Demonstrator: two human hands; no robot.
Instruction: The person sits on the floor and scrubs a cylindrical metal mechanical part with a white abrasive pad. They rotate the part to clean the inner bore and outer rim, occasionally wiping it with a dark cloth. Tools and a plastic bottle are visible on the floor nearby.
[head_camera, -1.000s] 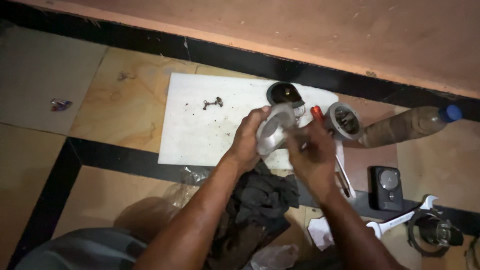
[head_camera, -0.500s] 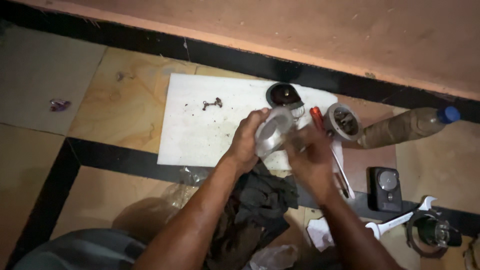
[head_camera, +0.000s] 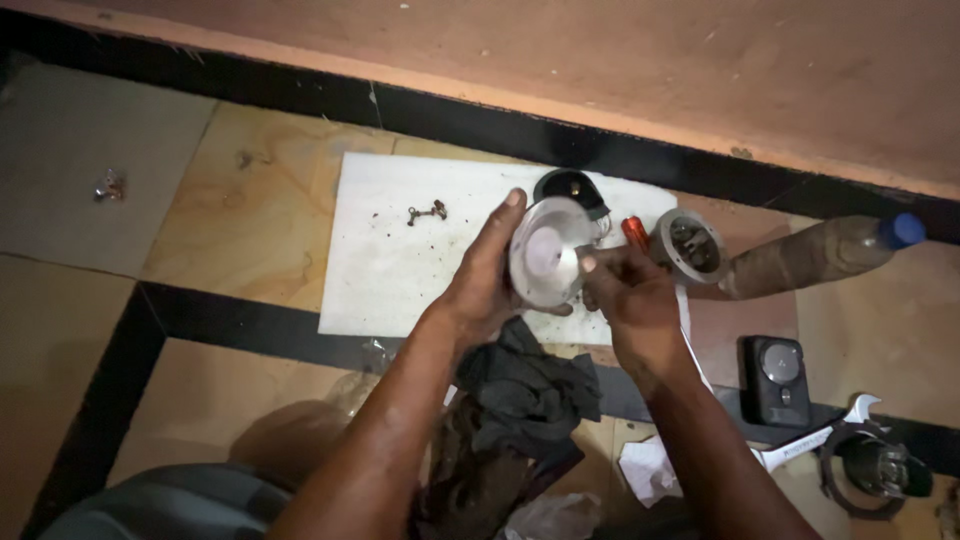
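Our left hand (head_camera: 480, 285) grips a shiny metal piston (head_camera: 548, 252) by its rim; our right hand (head_camera: 630, 300) pinches its edge. It looks rigid, weighty, slippery.

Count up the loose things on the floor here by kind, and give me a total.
Round metal parts: 4
Bottles: 1
Wrenches: 1
Dark rags: 1
White boards: 1
Small bolts: 1
Black devices: 1
Total: 10

no packages, labels, signs, screens
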